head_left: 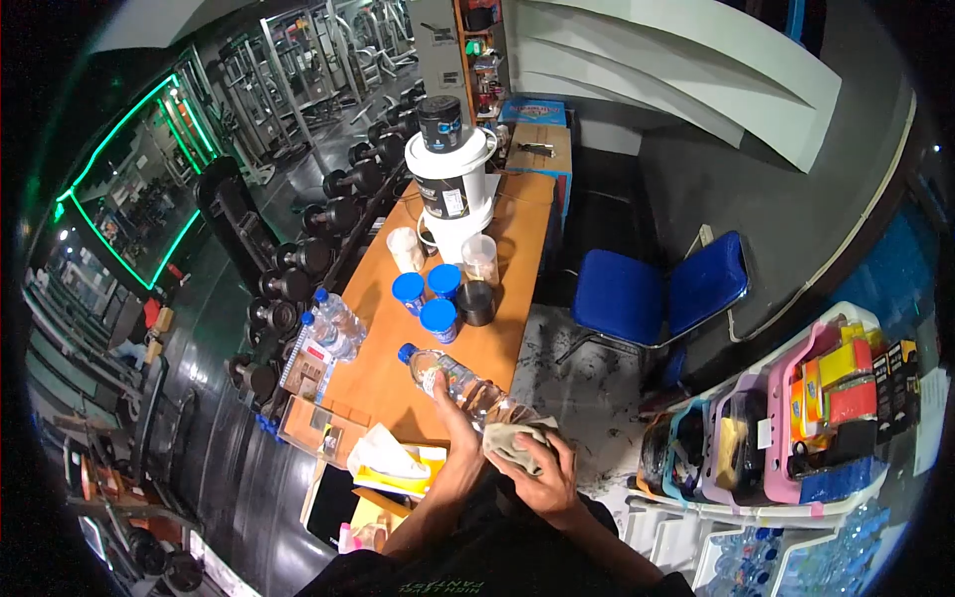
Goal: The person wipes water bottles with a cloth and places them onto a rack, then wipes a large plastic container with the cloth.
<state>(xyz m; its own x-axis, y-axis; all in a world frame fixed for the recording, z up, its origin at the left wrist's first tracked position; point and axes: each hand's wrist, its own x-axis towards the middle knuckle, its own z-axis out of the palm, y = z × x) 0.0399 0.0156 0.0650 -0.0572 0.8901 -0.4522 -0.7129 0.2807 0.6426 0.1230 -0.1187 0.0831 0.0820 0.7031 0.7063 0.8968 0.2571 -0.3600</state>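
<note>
Grips a cloth [504,450] in the right hand [547,480] against the lower end of a water bottle [461,378], clasps that bottle in the left hand [459,432] over the table [381,370], near 3 blue-lidded tubs [439,318], before a white bucket [453,191].

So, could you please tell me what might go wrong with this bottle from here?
The bottle, held by the left hand, might slip if the right hand pushes hard with the cloth at the end opposite its blue cap. That cap could also knock the nearest blue-lidded tub if the bottle swings.
</note>
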